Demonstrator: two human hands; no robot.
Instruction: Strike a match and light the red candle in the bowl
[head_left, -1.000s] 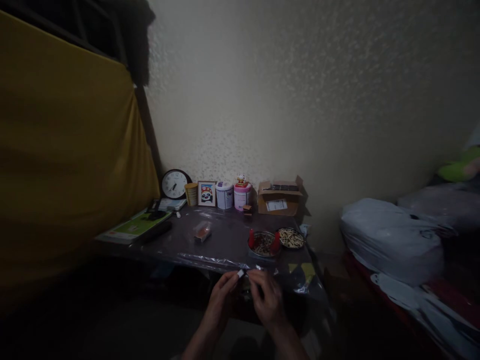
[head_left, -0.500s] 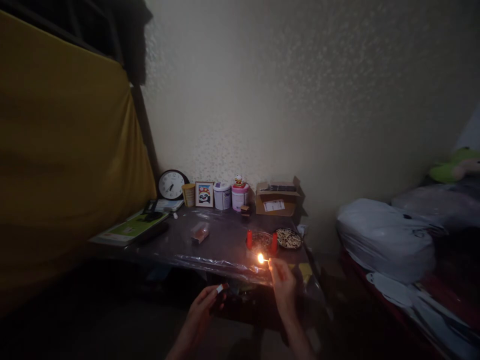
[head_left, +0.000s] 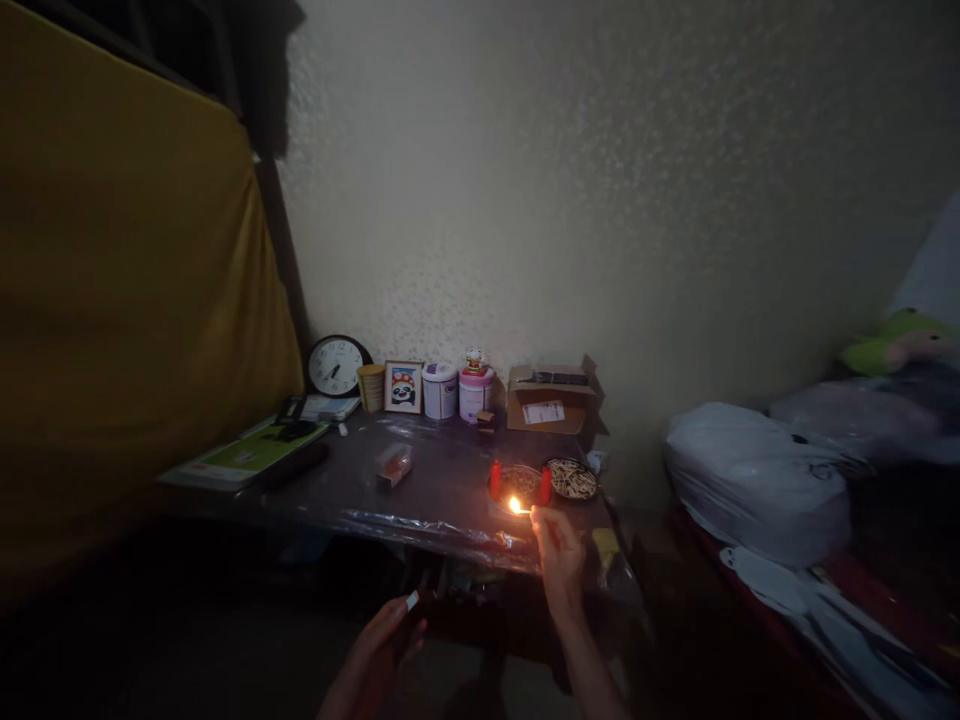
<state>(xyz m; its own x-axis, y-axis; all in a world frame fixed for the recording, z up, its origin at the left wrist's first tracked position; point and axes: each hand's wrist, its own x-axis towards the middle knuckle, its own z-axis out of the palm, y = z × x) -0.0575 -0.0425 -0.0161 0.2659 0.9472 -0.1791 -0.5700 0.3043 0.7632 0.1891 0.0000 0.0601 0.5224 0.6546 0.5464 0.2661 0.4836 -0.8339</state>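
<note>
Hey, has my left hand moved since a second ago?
Yes: judged against the table, your left hand has moved left and lower in view.

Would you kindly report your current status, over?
Right hand: pinching lit match. Left hand: holding small white-ended item. Two red candles: upright, near flame, unlit. No visible obstruction.

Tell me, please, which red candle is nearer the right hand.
The right candle, just beyond the right hand; the left candle stands farther away, left of the flame.
</note>
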